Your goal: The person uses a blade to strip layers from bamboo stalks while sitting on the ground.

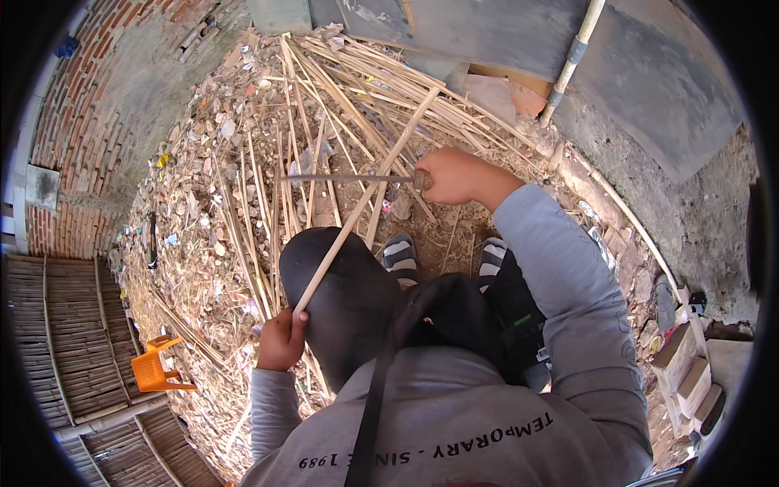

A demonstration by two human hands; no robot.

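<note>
Both hands busy w/ long pale bamboo strip (365, 191)

L hand (281, 339) clenched on strip's lower end; R hand (453, 176) grips thin grey metal blade (345, 178) crossing strip mid-length; dry bamboo scrap pile (243, 162) behind strip.

A brick wall (77, 122) is seen at left, a grey plastered wall (649, 73) at right; the ground (195, 211) is littered with bamboo scraps under daylight.

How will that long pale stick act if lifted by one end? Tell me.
The stick looks stiff: it runs straight from the left hand upward. Probably light, being thin and dry like the strips behind. It may roll, looking rounded.
</note>
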